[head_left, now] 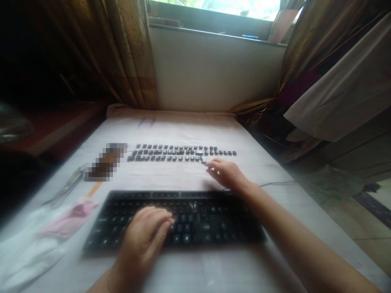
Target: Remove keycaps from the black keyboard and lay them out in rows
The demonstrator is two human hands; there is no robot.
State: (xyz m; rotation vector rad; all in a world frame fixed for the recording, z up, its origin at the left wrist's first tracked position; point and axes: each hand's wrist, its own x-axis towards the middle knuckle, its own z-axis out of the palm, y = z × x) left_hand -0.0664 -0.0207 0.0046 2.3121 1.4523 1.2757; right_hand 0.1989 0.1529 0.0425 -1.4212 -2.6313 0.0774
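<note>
A black keyboard (186,228) lies on the white-covered table, many keycaps still fitted. My left hand (146,230) rests over its left half, thumb tip brought close to the curled fingers; anything between them is hidden. Beyond the keyboard, loose dark keycaps (165,152) stand in three rows. My right hand (226,173) reaches to the right end of the nearest row, its fingertips at a larger, pale-topped keycap (204,160). A thin, clear or wire piece (193,207) sits on the keyboard between my hands; its kind is not clear.
Left of the rows are a blurred-out brown item (105,162), metal pliers-like tools (71,181), a pink cloth (69,219) and a white cloth (27,252). A cable (277,183) runs off to the right. Curtains (131,53) flank the window wall behind the table.
</note>
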